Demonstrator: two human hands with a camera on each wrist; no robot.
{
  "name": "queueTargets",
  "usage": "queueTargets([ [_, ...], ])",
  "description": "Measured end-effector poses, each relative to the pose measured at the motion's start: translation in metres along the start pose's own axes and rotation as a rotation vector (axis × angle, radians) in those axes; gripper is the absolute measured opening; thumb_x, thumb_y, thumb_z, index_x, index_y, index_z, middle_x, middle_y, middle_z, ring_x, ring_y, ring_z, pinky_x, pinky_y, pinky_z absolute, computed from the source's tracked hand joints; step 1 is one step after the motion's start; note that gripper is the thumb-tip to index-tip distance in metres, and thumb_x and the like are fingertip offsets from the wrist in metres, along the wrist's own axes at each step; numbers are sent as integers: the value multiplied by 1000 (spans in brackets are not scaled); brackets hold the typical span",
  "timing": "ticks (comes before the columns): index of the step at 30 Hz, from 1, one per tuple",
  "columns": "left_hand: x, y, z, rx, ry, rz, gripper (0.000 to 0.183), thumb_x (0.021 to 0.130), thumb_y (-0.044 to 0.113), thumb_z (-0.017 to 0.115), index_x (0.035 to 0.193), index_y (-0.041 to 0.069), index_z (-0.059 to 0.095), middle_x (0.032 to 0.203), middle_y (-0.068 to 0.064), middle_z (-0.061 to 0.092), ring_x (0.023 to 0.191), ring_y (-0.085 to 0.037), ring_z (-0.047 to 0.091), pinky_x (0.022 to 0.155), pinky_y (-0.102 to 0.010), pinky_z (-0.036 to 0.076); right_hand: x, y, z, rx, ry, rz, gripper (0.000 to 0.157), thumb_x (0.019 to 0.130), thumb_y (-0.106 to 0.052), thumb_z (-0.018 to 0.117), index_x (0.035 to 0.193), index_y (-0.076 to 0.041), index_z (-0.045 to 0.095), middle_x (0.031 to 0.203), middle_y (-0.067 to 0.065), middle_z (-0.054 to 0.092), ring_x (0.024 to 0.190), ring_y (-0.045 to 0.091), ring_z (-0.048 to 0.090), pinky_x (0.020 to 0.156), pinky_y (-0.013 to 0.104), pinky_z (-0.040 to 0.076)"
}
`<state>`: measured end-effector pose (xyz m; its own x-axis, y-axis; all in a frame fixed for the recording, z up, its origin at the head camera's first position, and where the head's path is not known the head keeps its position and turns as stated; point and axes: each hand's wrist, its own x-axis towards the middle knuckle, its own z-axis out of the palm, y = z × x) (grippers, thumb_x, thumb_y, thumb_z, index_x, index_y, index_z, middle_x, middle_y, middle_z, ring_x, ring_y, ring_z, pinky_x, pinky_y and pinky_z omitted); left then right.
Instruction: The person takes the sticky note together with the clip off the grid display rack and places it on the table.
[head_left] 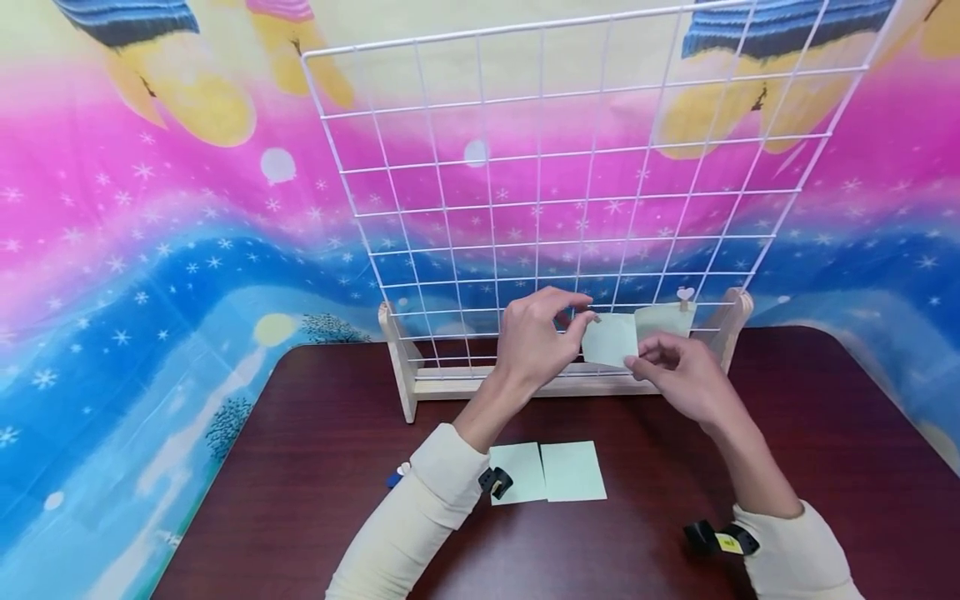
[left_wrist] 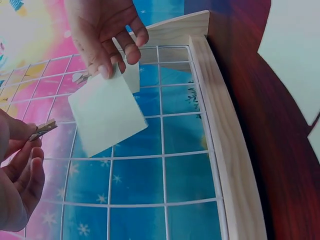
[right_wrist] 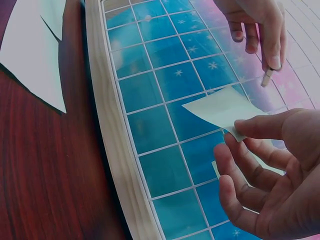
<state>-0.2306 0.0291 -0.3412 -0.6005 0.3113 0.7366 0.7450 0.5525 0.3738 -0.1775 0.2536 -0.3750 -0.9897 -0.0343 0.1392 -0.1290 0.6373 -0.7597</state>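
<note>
In front of the white wire grid point(head_left: 537, 203), my right hand point(head_left: 686, 375) pinches a pale green paper square point(head_left: 609, 338) by its lower corner, between thumb and fingers. Beside that sheet, my left hand point(head_left: 542, 337) pinches a small wooden clothespin point(left_wrist: 44, 129) between thumb and fingertips. The peg's tip stands apart from the paper in the left wrist view. Another pale paper square point(head_left: 664, 318) hangs on the grid at the right, under a peg with a white heart point(head_left: 685, 293). Part of this hung sheet is hidden behind my right hand.
Two pale green paper squares point(head_left: 573, 472) lie side by side on the dark wooden table point(head_left: 322, 467). A small blue object point(head_left: 394, 480) with a white heart lies by my left sleeve. Wooden feet point(head_left: 401, 362) hold the grid up. A patterned cloth point(head_left: 187, 275) hangs behind.
</note>
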Motion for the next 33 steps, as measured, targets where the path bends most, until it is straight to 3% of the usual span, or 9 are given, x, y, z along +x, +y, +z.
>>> queueTargets([
  [7, -17, -4, -10, -60, -16, -42, 17, 97, 19, 81, 111, 9, 85, 102, -5, 83, 79, -13, 74, 70, -16, 56, -7, 1, 1, -15, -7, 13, 24, 105, -26, 72, 112, -3, 74, 98, 14, 79, 85, 17, 73, 67, 27, 52],
  [12, -29, -7, -17, -90, -1, -50, 16, 96, 15, 81, 109, 7, 85, 100, -6, 84, 89, -17, 79, 77, -28, 62, -13, 3, 1, 15, -23, 17, 21, 103, -20, 74, 112, -1, 74, 95, 13, 78, 79, 8, 69, 67, 24, 51],
  [17, -43, -12, -28, -127, -9, -97, 15, 95, 15, 83, 108, 8, 85, 100, -5, 84, 93, -18, 80, 80, -32, 63, -23, 9, 0, 27, -67, 39, 21, 104, -18, 73, 114, 0, 73, 96, 12, 80, 79, 2, 70, 71, 21, 53],
  [23, -59, -17, -44, -131, -14, -136, 14, 93, 15, 85, 107, 10, 86, 99, -4, 84, 88, -16, 78, 75, -30, 61, -35, 17, -2, 5, -103, 56, 22, 103, -20, 74, 114, -1, 75, 98, 12, 79, 82, 7, 73, 73, 22, 53],
  [33, -91, -32, -67, -161, -27, -235, 13, 90, 7, 85, 104, 7, 85, 94, -8, 83, 80, -17, 77, 73, -33, 66, -56, 30, -3, -24, -174, 153, 26, 103, -27, 74, 116, -5, 74, 99, 7, 81, 87, 12, 73, 74, 25, 51],
])
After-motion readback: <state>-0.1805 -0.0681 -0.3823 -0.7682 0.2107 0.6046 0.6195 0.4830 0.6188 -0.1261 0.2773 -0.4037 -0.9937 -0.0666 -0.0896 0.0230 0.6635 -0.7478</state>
